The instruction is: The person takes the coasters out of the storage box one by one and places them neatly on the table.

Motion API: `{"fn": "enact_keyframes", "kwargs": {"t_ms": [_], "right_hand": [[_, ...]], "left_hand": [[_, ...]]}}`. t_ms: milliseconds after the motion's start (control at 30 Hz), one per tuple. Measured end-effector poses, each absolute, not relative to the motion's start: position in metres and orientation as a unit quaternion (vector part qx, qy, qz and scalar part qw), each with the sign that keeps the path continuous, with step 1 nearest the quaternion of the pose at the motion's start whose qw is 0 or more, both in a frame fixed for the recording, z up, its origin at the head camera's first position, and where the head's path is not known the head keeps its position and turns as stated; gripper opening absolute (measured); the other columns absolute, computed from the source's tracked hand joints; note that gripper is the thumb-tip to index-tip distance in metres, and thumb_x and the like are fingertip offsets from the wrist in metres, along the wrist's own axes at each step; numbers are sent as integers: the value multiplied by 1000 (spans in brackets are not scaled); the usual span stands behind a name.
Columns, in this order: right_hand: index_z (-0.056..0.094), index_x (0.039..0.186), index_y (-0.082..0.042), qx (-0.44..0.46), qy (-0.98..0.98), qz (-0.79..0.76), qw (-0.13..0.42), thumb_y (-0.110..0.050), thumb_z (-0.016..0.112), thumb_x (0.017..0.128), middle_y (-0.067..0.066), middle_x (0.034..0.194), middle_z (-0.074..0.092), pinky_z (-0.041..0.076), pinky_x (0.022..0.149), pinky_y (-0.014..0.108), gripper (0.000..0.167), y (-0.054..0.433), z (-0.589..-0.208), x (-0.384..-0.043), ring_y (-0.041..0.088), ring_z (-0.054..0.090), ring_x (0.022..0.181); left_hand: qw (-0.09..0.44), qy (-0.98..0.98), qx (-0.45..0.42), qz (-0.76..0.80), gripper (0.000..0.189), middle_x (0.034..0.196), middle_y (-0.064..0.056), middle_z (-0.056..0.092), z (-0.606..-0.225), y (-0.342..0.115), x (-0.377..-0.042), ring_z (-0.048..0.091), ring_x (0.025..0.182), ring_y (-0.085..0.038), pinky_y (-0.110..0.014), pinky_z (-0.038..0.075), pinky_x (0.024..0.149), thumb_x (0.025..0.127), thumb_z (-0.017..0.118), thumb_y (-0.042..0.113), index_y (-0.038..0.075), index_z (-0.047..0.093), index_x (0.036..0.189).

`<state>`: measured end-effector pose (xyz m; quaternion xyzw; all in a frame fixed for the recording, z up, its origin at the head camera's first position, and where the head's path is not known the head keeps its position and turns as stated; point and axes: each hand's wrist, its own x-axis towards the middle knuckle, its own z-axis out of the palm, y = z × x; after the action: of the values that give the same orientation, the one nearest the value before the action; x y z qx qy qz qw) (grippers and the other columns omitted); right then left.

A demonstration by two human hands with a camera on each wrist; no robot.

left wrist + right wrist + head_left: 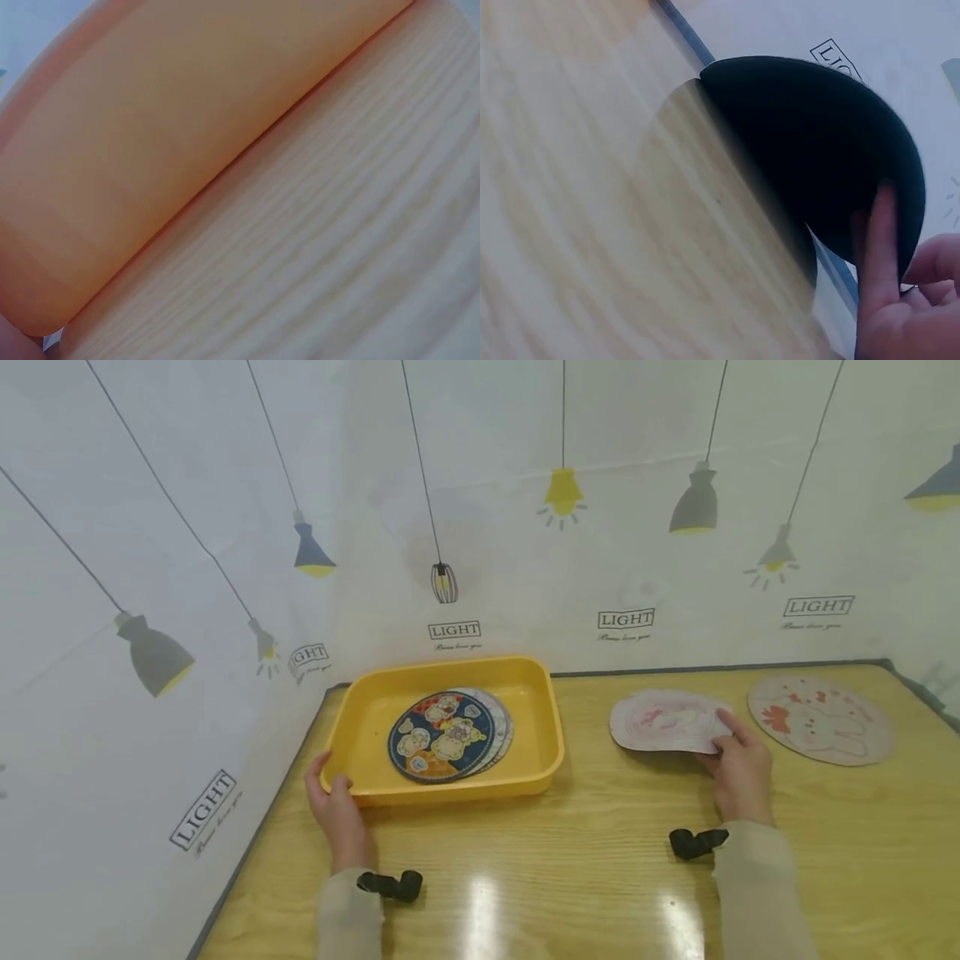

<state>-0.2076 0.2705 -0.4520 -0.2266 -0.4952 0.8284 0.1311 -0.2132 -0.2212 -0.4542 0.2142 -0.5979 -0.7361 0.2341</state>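
My left hand (341, 814) grips the near left corner of a yellow tray (367, 714), with fingers along its outer side. Inside the tray lie overlapping round mats; the top one is a dark blue mat (442, 739) with cartoon figures. My right hand (742, 768) pinches the right edge of a pink-and-white round mat (660, 720) that is tilted up off the table. Its black underside (825, 150) shows in the right wrist view, with fingers beneath. The left wrist view holds mostly the tray's outer wall (150, 142).
Right of my right hand, a pale round mat (821, 722) with a bunny drawing lies flat on the wood-grain table (585, 860). A white sheet (510, 527) printed with lamps stands behind the table and along its left side.
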Motion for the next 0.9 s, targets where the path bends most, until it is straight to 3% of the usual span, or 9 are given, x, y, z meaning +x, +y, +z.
{"fn": "enact_keyframes", "kwargs": {"t_ms": [133,333,433,600,700,900], "right_hand": [[30,139,-10,-243,-589,766,86,3,31,88,7,146,13,49,64,19,53,277,-452,-205,16,37,111],[22,140,-3,-173,-656,734,-16,-4,32,90,20,141,13,50,72,29,51,285,-455,-196,13,56,83],[20,141,-3,-146,-640,753,-47,-3,35,91,22,143,8,49,76,31,52,285,-456,-194,14,60,81],[19,141,-3,-168,-618,768,-28,2,32,90,17,147,-3,47,80,27,52,284,-454,-194,7,56,91],[19,141,-5,-195,-595,779,-7,1,30,91,12,148,-5,45,83,26,52,286,-452,-195,11,48,104],[13,142,-10,-207,-503,839,22,3,29,92,2,148,-6,42,87,26,55,292,-448,-198,18,22,129]], "left_hand": [[234,-597,214,-737,50,134,3,32,-455,-219,-214,40,114,-21,-35,35,91,78,38,0,18,45,123],[247,-604,213,-727,49,132,3,34,-456,-223,-214,40,112,-21,-34,36,89,78,38,-1,18,46,122],[248,-610,216,-721,48,133,3,34,-456,-226,-213,39,112,-19,-32,35,89,79,38,0,19,46,122],[244,-609,223,-721,48,134,3,32,-455,-226,-212,37,114,-19,-29,33,89,79,38,0,18,46,122],[244,-605,223,-724,49,134,3,32,-454,-223,-212,37,114,-19,-29,33,89,78,38,-1,18,46,122],[246,-596,220,-733,49,132,2,33,-453,-220,-214,39,113,-21,-29,35,88,78,37,-1,17,46,122]]}}
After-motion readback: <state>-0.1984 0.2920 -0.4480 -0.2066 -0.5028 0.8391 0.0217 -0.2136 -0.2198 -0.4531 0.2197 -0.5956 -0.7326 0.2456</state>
